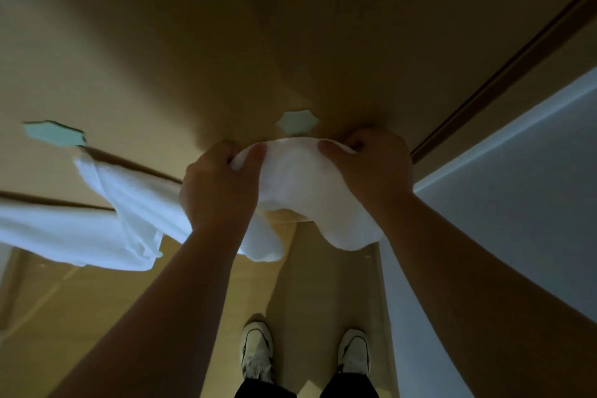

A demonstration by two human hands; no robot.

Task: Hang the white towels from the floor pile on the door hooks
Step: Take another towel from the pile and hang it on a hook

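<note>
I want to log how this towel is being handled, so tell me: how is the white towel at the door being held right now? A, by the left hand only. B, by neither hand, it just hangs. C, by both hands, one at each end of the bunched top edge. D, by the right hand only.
C: the left hand and the right hand both grip the white towel against the door.

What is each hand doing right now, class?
Left hand: closed, gripping the towel.
Right hand: closed, gripping the same towel.
</note>
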